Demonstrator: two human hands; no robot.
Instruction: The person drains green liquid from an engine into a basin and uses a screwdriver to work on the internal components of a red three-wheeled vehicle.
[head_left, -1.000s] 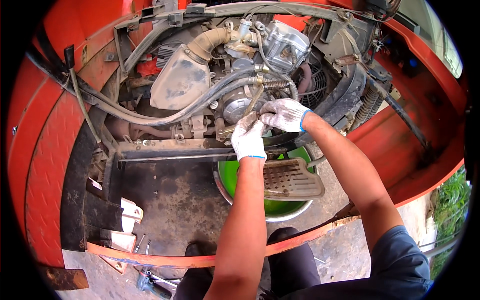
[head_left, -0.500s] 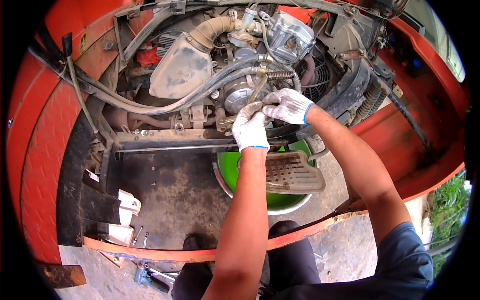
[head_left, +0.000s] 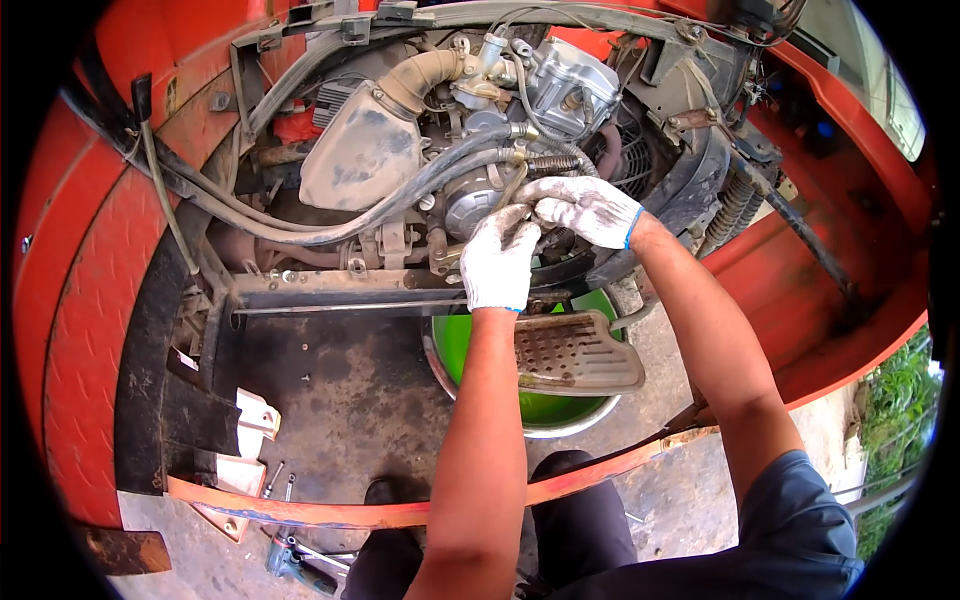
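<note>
Both hands wear white knit gloves with dirty fingertips, and they meet in front of the round metal engine cover (head_left: 470,212). My left hand (head_left: 497,262) has its thumb and fingers pinched together below the lower end of a slim yellowish metal lever. What lies between those fingertips is hidden. Beside it, my right hand (head_left: 590,212) bends its fingers inward in a pinch, its fingertips near the left ones; whatever they grip cannot be made out. A spring-wrapped cable (head_left: 553,163) runs just above the right hand. Below the hands sits a perforated metal foot pedal (head_left: 580,353).
A bulky dusty air box (head_left: 362,160) and black hoses (head_left: 330,222) lie left of the hands. Under the pedal stands a green-lined basin (head_left: 452,345). An orange-red frame rail (head_left: 400,513) crosses in front of my legs. A cordless power tool (head_left: 300,565) rests on the floor.
My right hand has shifted slightly right, its fingers now more bent. The left hand has stayed nearly in place, its fingertips still near the right ones. The view has shifted a little.
</note>
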